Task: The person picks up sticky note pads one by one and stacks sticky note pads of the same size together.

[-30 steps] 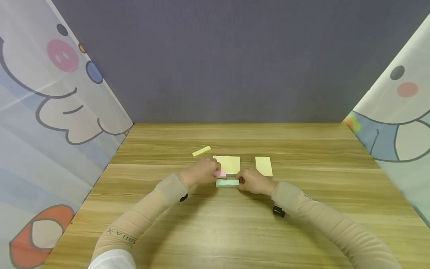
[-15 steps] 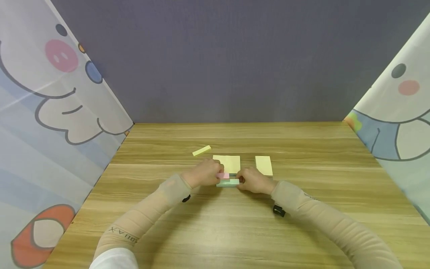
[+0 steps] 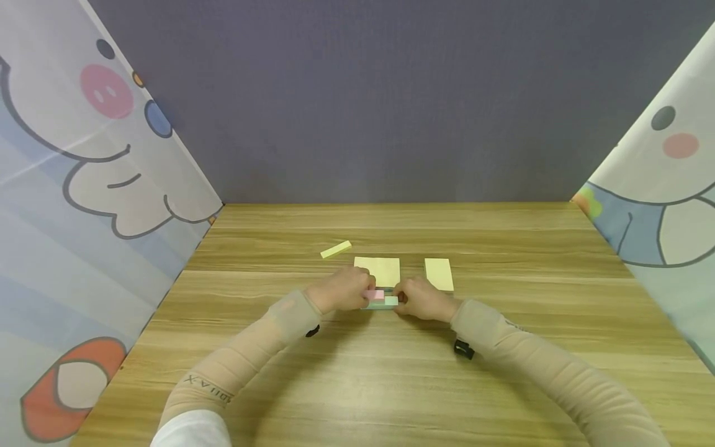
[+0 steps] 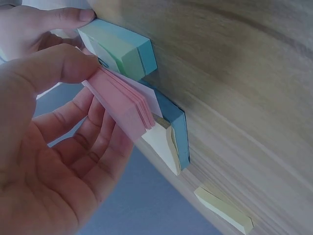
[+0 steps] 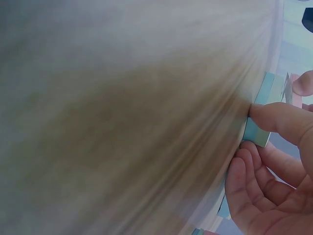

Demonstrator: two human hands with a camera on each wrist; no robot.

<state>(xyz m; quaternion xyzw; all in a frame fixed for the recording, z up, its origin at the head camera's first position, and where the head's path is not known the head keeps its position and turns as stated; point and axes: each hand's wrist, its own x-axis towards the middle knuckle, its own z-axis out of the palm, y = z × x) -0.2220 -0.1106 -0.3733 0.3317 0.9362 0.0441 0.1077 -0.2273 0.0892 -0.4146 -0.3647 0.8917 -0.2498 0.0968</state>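
My left hand [image 3: 342,289] pinches a pink sticky-note pad [image 4: 121,100] between thumb and fingers, its sheets slightly fanned. In the head view that pink pad [image 3: 377,295] overlaps most of a green sticky-note pad [image 3: 391,301]. This narrow pad has a blue layer at its base, seen in the left wrist view as a pale green and blue block [image 4: 124,46]. My right hand [image 3: 422,299] grips its right end, the thumb along the near side and fingers at the far side. Just beyond both hands lies a wide yellow sticky-note pad [image 3: 384,270] on a blue layer.
Beyond my right hand lies a smaller yellow pad [image 3: 438,274]. A narrow yellow strip pad [image 3: 336,249] rests at an angle, back left, on the wooden table [image 3: 380,379]. A dark grey panel [image 3: 357,105] stands behind, with printed cloths [image 3: 50,261] along both sides.
My left hand has moved right with the pink pad, which now covers much of the green pad in the head view. My right hand has stayed at the green pad's end.
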